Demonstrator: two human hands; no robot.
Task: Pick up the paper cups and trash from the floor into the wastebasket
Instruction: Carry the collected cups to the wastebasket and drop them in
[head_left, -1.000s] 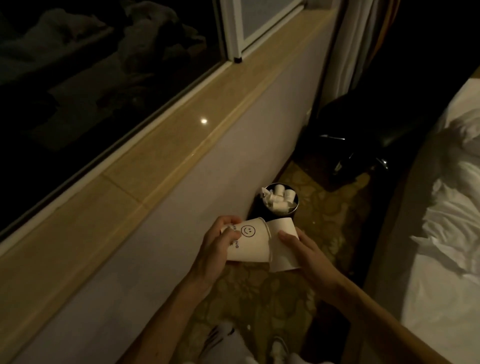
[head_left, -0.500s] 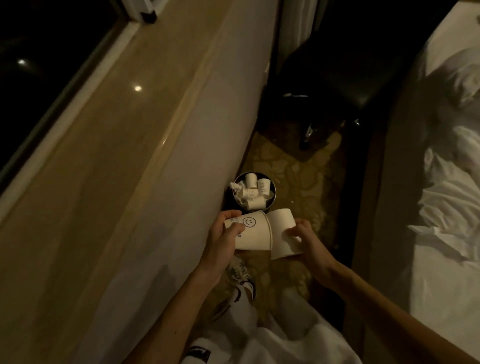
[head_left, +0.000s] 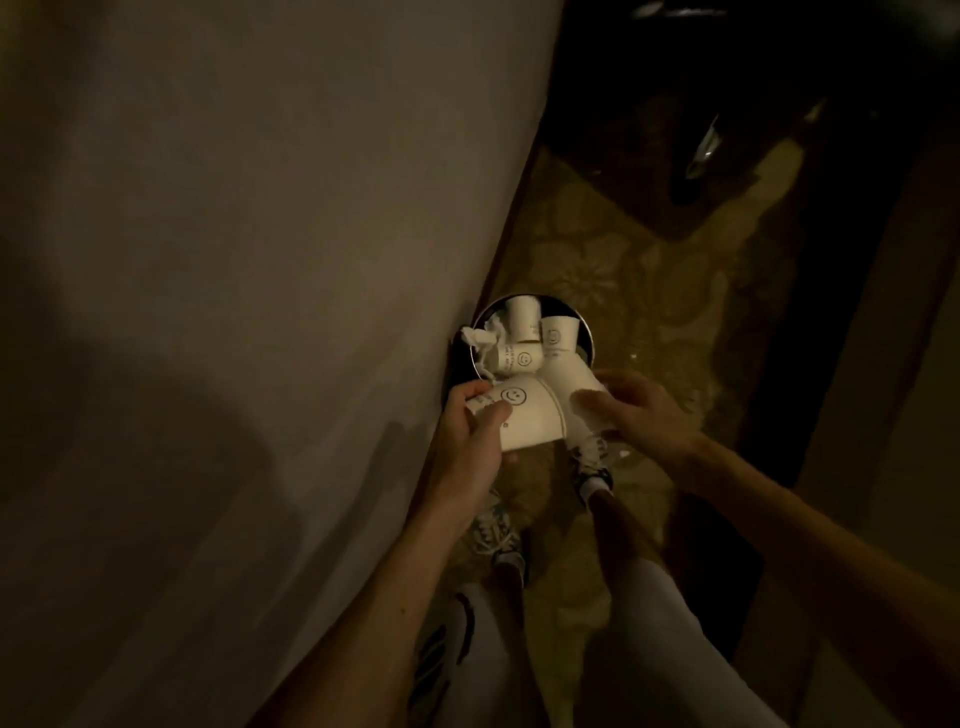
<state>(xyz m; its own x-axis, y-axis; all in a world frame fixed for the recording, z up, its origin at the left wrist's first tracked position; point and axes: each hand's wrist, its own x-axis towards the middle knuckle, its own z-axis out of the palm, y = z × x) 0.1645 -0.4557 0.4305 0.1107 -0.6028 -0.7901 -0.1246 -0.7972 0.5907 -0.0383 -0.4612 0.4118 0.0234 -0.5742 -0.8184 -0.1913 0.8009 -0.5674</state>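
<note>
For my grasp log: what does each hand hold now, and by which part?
The left hand grips the smiley cup near its narrow base end; the right hand holds the plain cup by its side wall.

Pale plain wall (head_left: 234, 260) filled the left half, shadowed. Patterned tan carpet (head_left: 649, 291) ran along its base. Dark furniture (head_left: 727, 78) stood at top right, with a shiny metal leg (head_left: 704, 148) below. A brown wooden panel (head_left: 909, 364) lined the right edge.

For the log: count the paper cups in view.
5. In the bin: back cup, side cup, front cup. Left hand: fourth cup. Right hand: fifth cup. Others may hide beneath.
</note>
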